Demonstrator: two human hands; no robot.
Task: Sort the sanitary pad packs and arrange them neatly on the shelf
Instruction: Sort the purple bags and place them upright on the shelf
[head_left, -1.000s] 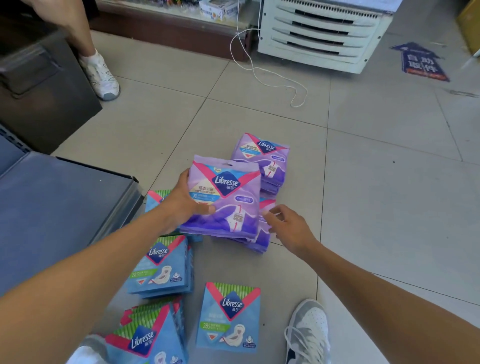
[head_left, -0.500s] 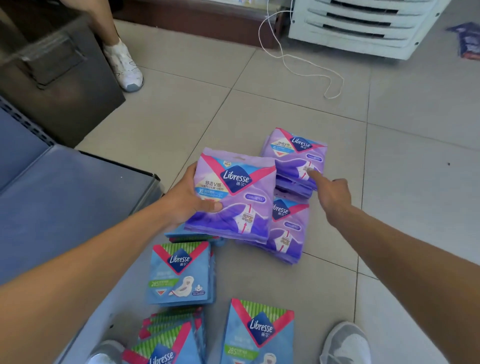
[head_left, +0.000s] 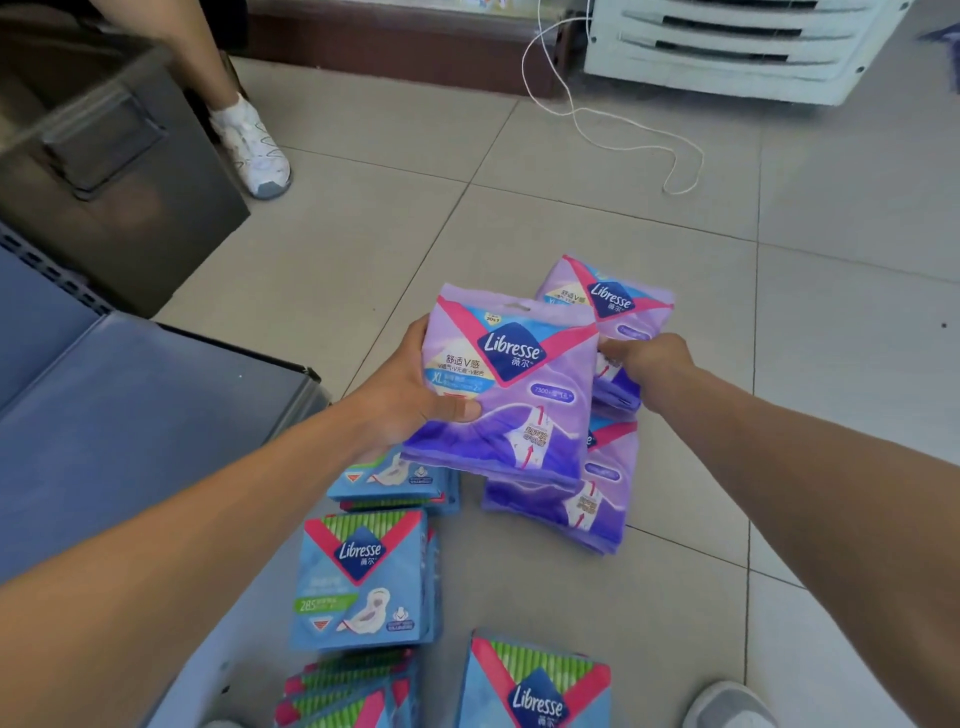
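Right hand (head_left: 647, 358) now gripping far purple pack (head_left: 618, 312), left hand (head_left: 405, 400) holding purple pack (head_left: 511, 384) (glossy)

Both forearms are bare from the lower edge of the view to the wrists — no sleeve, watch, band or ring shows on either. The left hand (head_left: 400, 400) and the right hand (head_left: 652, 358) are ungloved, with short nails where a thumb tip shows. At the bottom right a grey shoe (head_left: 727, 704) with a rounded toe is partly in view — its upper part is cut off by the edge.
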